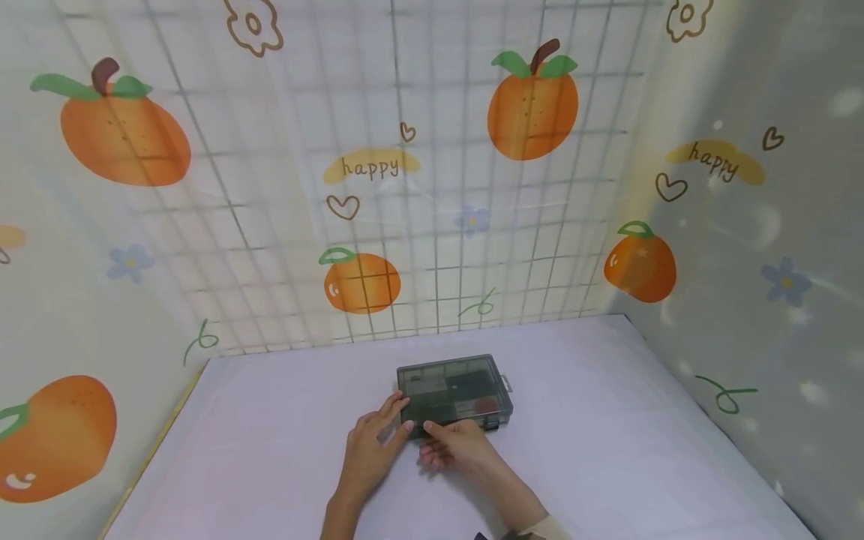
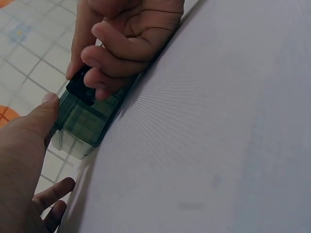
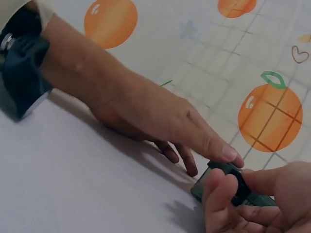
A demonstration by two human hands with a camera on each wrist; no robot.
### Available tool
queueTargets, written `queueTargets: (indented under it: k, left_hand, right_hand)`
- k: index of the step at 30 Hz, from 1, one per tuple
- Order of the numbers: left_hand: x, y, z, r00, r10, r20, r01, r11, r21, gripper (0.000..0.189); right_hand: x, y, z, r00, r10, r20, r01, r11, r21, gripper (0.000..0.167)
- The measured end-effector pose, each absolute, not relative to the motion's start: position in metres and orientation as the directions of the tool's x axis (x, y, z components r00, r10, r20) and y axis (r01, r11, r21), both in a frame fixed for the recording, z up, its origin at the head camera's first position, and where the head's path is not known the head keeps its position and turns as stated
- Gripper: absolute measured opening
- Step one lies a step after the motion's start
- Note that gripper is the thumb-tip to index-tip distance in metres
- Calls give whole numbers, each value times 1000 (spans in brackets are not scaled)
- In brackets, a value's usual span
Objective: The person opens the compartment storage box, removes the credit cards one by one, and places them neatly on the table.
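A flat, see-through dark green-grey plastic storage box (image 1: 454,386) lies on the white table, lid down. Dividers show through the lid, with dark areas and a reddish patch at the front right. My left hand (image 1: 367,450) is at its front left corner, thumb and fingertips touching the edge, fingers mostly straight. At the left part of the front side, my right hand (image 1: 462,442) pinches a black latch (image 2: 80,88), thumb on top and fingers curled in front. Another dark latch (image 1: 491,424) shows at the front right. The fingers partly hide the front side.
White cloth covers the table (image 1: 607,435). Behind it hangs a pale curtain (image 1: 432,225) printed with oranges and hearts, with a wire grid showing through. Similar curtain stands along the left and right sides. A small hanging loop (image 1: 507,384) sticks out from the box's right side.
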State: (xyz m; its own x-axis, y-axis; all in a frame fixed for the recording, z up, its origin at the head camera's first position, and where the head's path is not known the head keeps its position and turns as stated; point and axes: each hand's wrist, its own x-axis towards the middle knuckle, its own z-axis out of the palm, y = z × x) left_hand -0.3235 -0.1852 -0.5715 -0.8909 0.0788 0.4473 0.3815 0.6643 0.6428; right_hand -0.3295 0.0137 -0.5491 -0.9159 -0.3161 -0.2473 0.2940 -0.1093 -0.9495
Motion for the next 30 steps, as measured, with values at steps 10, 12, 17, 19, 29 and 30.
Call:
queueTargets:
  k: [10, 12, 17, 19, 29, 30]
  left_hand:
    - [-325, -184, -569, -898, 92, 430, 375, 672, 639, 49]
    - [-325, -186, -569, -899, 89, 430, 374, 668, 644, 49]
    - [-323, -189, -570, -900, 73, 430, 367, 661, 655, 48]
    - [-323, -189, -571, -898, 75, 433, 370, 663, 651, 49]
    - [-324, -187, -574, -905, 90, 416, 363, 676, 641, 50]
    - [-324, -187, -574, -902, 93, 421, 368, 675, 640, 50]
  right_hand:
    - [-329, 13, -549, -928, -295, -228, 261, -76, -962, 12]
    - [-328, 13, -550, -935, -292, -199, 216, -28, -976, 13]
    - [-324, 12, -552, -952, -287, -103, 68, 131, -989, 16]
    - [-323, 11, -552, -958, -273, -82, 32, 184, -982, 18]
    - [-315, 28, -542, -960, -259, 108, -230, 505, -832, 16]
    - [-314, 33, -539, -957, -263, 124, -252, 539, -804, 16]
